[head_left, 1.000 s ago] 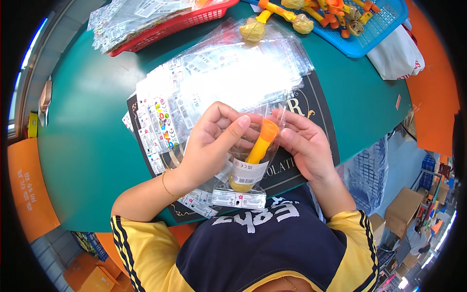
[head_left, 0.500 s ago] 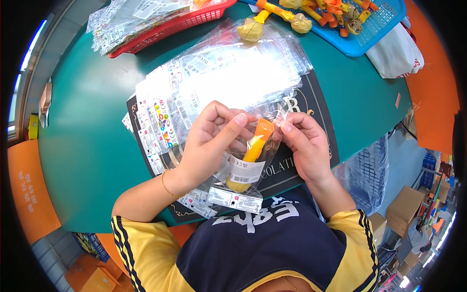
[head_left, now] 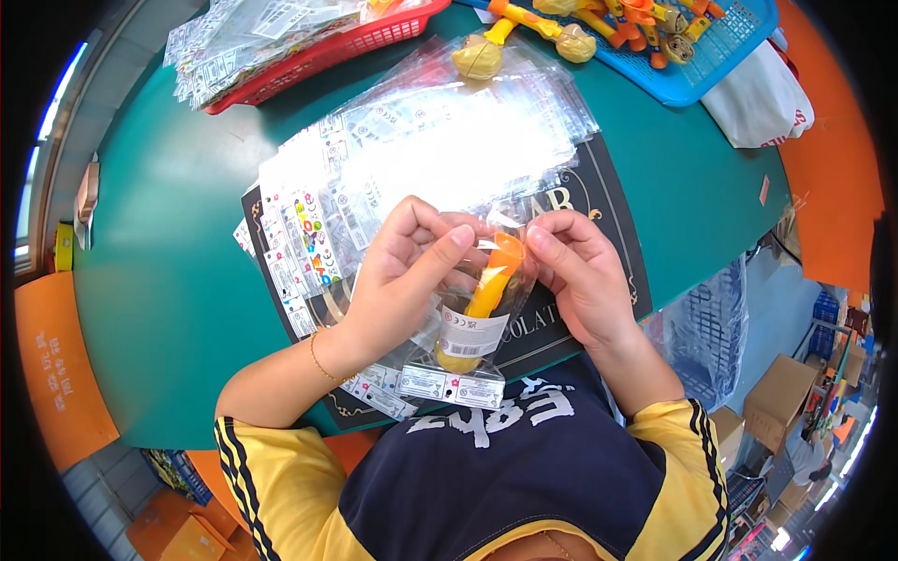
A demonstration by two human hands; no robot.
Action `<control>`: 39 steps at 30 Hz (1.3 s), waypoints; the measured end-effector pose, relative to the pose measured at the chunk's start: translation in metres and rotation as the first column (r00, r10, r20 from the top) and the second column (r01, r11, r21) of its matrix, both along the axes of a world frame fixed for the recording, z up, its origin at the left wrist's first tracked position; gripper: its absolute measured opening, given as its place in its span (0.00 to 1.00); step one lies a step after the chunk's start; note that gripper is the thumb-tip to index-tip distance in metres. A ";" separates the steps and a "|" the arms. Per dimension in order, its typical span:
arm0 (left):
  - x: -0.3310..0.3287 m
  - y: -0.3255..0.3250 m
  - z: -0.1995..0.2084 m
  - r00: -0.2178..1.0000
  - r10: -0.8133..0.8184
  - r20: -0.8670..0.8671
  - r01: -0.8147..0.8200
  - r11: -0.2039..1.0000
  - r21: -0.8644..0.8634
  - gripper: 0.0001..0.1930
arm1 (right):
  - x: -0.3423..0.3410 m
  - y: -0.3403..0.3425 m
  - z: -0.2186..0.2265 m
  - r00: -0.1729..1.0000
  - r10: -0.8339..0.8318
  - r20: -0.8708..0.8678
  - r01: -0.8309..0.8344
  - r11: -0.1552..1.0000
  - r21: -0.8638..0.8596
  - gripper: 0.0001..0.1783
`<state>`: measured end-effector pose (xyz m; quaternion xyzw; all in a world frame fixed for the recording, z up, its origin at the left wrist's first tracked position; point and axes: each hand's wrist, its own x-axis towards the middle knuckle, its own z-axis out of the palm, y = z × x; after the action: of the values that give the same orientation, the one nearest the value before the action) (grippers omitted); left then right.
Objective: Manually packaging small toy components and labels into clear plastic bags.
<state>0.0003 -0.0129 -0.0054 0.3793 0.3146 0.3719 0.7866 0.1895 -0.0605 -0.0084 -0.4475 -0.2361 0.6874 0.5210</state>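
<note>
A clear plastic bag (head_left: pixel 474 332) hangs between my hands, its mouth toward the far side of the table. Inside it stands a yellow toy with an orange end (head_left: pixel 489 292), its rounded gold-yellow end at the bottom, behind a white label. My left hand (head_left: pixel 416 262) is closed on the bag's left upper edge, thumb against the fingers. Thumb and forefinger of my right hand (head_left: pixel 582 266) pinch the right upper edge, close to the toy's orange end. Beneath lies a fanned stack of flat clear bags (head_left: pixel 440 150) on a black printed mat (head_left: pixel 610 210).
On the green table (head_left: pixel 159 309), a red basket (head_left: pixel 327 51) holding flat bags stands at the far left. At the far right, a blue basket (head_left: pixel 678 89) carries several similar toys. Another yellow toy (head_left: pixel 479 56) rests on the stack's far edge. Cardboard boxes (head_left: pixel 778 402) stand at the right.
My right hand has shifted slightly left and upward along the bag's mouth. A bright fold of plastic that was by its fingertips now shows between both hands. The left hand has barely moved.
</note>
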 end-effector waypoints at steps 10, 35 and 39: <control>-0.004 0.008 0.013 0.983 -0.042 -0.178 0.039 0.999 -0.021 0.11 | -0.004 0.000 -0.003 0.992 -0.008 0.126 -0.017 0.981 0.193 0.03; -0.008 0.015 0.004 0.967 -0.020 -0.255 0.033 0.998 0.045 0.11 | 0.019 0.008 0.004 0.994 0.104 -0.041 -0.108 0.990 -0.087 0.14; -0.010 0.017 0.002 0.967 -0.036 -0.251 0.054 0.996 0.068 0.11 | 0.016 0.012 0.010 0.985 0.155 0.075 -0.153 0.988 -0.034 0.14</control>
<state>-0.0094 0.0045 -0.0034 0.4590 0.3884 0.3148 0.7344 0.2052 -0.0487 0.0011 -0.4618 -0.2801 0.7109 0.4504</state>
